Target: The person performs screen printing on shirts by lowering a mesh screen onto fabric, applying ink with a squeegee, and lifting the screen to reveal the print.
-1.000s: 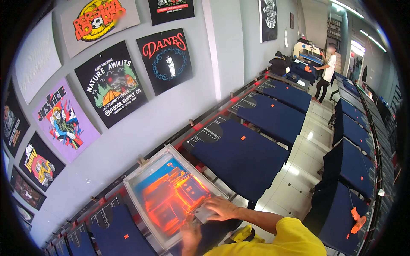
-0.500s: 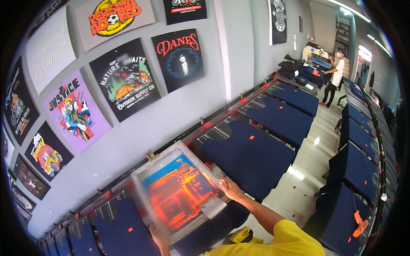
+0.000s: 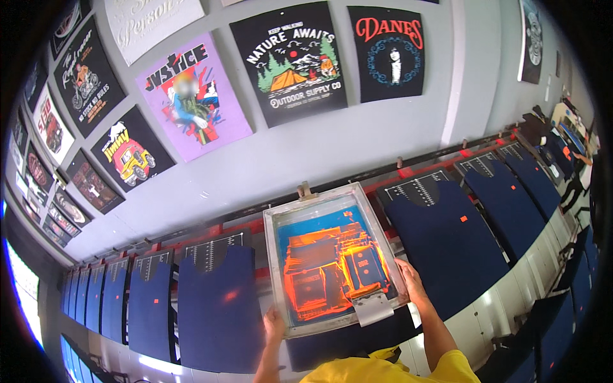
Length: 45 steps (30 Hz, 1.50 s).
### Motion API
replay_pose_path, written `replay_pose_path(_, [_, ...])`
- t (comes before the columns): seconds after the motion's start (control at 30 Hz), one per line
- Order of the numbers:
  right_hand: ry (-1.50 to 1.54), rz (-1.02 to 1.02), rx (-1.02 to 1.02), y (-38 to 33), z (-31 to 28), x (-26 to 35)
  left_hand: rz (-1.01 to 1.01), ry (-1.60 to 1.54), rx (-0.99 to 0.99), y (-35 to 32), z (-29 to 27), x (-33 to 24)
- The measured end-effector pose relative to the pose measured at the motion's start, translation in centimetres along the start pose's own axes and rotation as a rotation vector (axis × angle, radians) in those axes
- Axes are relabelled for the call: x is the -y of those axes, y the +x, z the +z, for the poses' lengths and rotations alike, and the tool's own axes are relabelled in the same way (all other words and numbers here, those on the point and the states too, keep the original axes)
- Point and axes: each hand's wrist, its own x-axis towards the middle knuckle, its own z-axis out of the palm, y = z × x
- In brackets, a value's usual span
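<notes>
Both hands out front, arms stretched forward

My left hand (image 3: 274, 323) is low and closer to me, fingers curled in a grip with the forearm coming straight up from the bottom edge. My right hand (image 3: 409, 283) reaches further, also clamped, yellow sleeve at the shoulder.

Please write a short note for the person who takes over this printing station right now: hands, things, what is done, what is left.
Left hand grips the near left corner of the screen frame; right hand grips its right side. The frame lies flat over a navy shirt on its board. The squeegee rests inside at the near edge; orange ink covers the mesh. The navy shirt to the right and the navy shirt to the left each carry only a small orange mark; no full print is visible.
</notes>
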Motion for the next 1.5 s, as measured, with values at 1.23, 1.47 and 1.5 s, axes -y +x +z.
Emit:
replay_pose_path(1.23, [0.336, -0.114, 0.116, -0.3, 6.8, 2.0, -0.004, -0.671, 0.04, 1.4, -8.8, -1.9])
replay_pose_path(1.47, [0.346, -0.126, 0.106, -0.5, 11.3, 3.7, -0.084, -0.761, 0.09, 2.7, -11.3, -1.2])
replay_pose_path(1.5, [0.349, -0.126, 0.111, -0.3, 11.7, 3.5, -0.104, -0.765, 0.081, 2.7, -11.1, -0.5])
